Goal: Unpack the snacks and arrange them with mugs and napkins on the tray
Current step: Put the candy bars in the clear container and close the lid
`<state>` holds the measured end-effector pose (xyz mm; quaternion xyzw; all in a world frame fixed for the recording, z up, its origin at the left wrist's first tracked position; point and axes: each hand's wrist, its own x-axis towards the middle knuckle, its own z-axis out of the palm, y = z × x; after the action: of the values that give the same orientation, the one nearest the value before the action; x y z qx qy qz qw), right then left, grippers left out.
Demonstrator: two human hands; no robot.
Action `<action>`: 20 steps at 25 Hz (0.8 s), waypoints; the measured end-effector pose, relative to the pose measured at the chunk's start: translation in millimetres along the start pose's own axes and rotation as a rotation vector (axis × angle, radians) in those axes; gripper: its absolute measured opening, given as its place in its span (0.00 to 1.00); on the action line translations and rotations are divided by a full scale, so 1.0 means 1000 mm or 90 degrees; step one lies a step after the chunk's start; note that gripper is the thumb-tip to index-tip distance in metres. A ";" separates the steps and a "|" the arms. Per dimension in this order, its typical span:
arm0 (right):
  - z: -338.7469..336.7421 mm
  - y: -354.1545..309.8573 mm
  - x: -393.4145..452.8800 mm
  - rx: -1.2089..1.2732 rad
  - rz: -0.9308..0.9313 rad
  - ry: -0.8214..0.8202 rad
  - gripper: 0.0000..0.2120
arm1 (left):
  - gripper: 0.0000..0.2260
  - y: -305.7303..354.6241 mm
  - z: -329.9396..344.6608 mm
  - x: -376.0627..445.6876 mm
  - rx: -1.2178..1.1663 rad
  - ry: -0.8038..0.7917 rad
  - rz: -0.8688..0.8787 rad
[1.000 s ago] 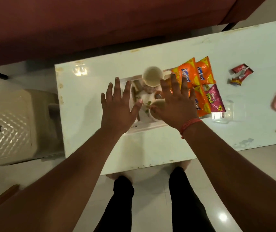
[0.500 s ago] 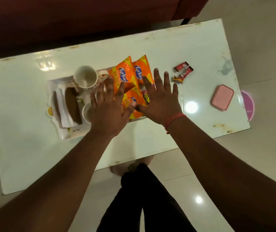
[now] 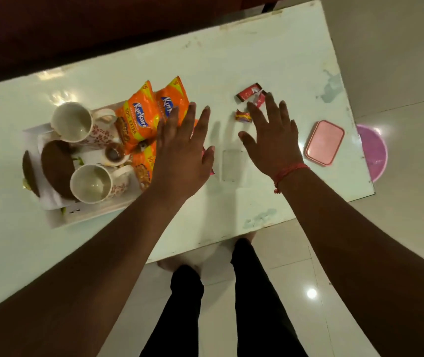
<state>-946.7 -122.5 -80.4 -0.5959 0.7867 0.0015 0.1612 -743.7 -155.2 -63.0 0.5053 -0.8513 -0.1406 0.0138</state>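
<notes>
The white table [image 3: 231, 60] carries all task items. At its left end sits the white tray [image 3: 95, 215], holding folded white napkins [image 3: 51, 199] with brown oval pieces lying on them, and two empty floral mugs: the far mug [image 3: 73, 122] and the near mug [image 3: 92, 184], both upright with handles pointing right. A small brown-filled cup [image 3: 114, 153] stands between the two mugs. Orange snack packets [image 3: 138, 117] lie at the right end of the tray, overlapping one another and extending past its far edge. The left hand [image 3: 182, 153] is spread flat, palm down, over the right portion of these packets, fingers extended and holding nothing. A clear plastic container [image 3: 231, 164] rests on the table between the two hands. The right hand [image 3: 270, 140], with a red thread at the wrist, is likewise open and empty, fingers splayed, its fingertips next to the small red candy wrappers [image 3: 249, 92]; contact cannot be determined. A pink lid [image 3: 324, 143] lies near the right table edge, apart from the right hand.
</notes>
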 end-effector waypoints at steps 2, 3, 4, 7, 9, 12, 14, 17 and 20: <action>-0.001 0.028 0.020 -0.006 -0.011 -0.006 0.31 | 0.29 0.022 0.014 0.029 0.002 -0.031 0.022; -0.001 0.039 0.030 -0.017 -0.020 -0.017 0.30 | 0.28 0.032 0.021 0.046 -0.004 -0.045 0.023; 0.000 0.048 0.040 -0.027 -0.033 -0.028 0.30 | 0.27 0.042 0.027 0.063 -0.011 -0.057 0.019; 0.007 0.064 0.073 -0.048 -0.093 -0.052 0.27 | 0.22 0.058 0.047 0.104 0.027 -0.106 0.003; 0.012 0.068 0.090 -0.084 -0.141 -0.060 0.26 | 0.22 0.062 0.062 0.117 0.092 -0.142 0.001; 0.022 0.075 0.103 -0.128 -0.174 -0.021 0.21 | 0.22 0.067 0.077 0.128 0.144 -0.142 0.009; 0.028 0.077 0.105 -0.129 -0.189 0.012 0.17 | 0.20 0.067 0.080 0.131 0.151 -0.128 0.020; 0.031 0.083 0.101 -0.116 -0.174 0.032 0.12 | 0.17 0.068 0.074 0.132 0.169 -0.138 0.025; 0.026 0.089 0.084 -0.046 -0.100 0.040 0.10 | 0.16 0.072 0.052 0.122 0.124 -0.085 -0.053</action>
<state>-1043.3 -170.2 -143.1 -0.6610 0.7416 -0.0013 0.1146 -873.1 -216.6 -109.0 0.5284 -0.8384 -0.0912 -0.0975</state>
